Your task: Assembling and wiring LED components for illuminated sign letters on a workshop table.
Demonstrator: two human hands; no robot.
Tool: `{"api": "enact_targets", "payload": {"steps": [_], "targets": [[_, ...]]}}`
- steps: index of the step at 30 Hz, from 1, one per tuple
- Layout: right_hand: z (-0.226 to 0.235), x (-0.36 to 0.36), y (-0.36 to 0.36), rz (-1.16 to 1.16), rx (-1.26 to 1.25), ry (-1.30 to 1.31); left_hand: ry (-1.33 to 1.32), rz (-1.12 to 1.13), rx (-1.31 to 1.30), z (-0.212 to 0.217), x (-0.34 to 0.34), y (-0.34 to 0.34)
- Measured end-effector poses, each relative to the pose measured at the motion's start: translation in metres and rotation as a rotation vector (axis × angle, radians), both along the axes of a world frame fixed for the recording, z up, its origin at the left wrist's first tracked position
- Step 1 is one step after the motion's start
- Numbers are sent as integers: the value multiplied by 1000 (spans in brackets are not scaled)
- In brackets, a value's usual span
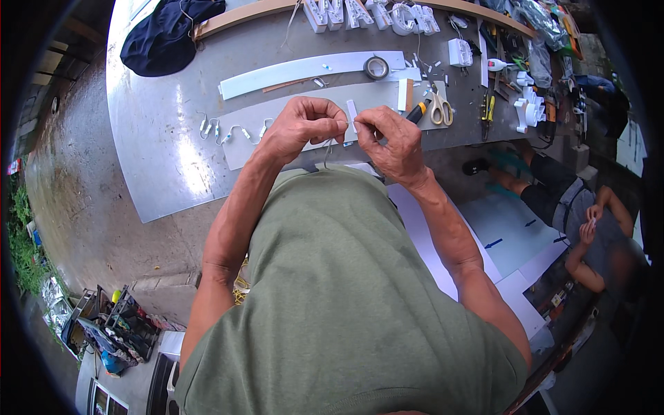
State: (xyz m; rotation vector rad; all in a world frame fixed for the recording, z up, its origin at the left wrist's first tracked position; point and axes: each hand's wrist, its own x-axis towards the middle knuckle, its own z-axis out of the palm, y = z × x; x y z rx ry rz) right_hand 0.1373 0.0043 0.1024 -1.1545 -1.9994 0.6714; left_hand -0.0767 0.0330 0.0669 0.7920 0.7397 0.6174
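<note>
My left hand [308, 126] is closed in a pinch on a thin pale wire, its strands hanging below the fingers. Facing it, my right hand [393, 142] also pinches, its fingertips close to the wire's end; what they hold is too small to make out. Beyond the fingertips a narrow white strip [352, 111] lies on a pale flat board [238, 138]. To the left of my left hand, a wired chain of small white modules [227, 137] rests on that board. Scissors [440, 111] with cream handles and a yellow-and-black tool [418, 112] lie right of my right hand.
A roll of tape [375, 68] sits on a long white strip [290, 75]. White plastic parts [346, 15] line the metal table's [159, 145] far side, near a dark cloth [166, 34]. Screwdrivers [489, 111] lie at right. Another person [581, 207] is at the right.
</note>
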Motion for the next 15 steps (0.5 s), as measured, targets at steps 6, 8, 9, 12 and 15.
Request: {"api": "enact_targets", "payload": {"steps": [6, 8, 9, 12, 15], "targets": [[2, -7, 3, 9, 66, -23, -22, 28, 1, 2, -2, -1], [2, -8, 4, 12, 90, -33, -20, 30, 0, 2, -2, 0], [1, -8, 4, 5, 104, -43, -16, 31, 1, 1, -2, 0], [-2, -16, -2, -58, 144, -77, -9, 43, 12, 2, 2, -3], [-1, -21, -11, -163, 92, -59, -50, 56, -7, 0, 6, -1]]}}
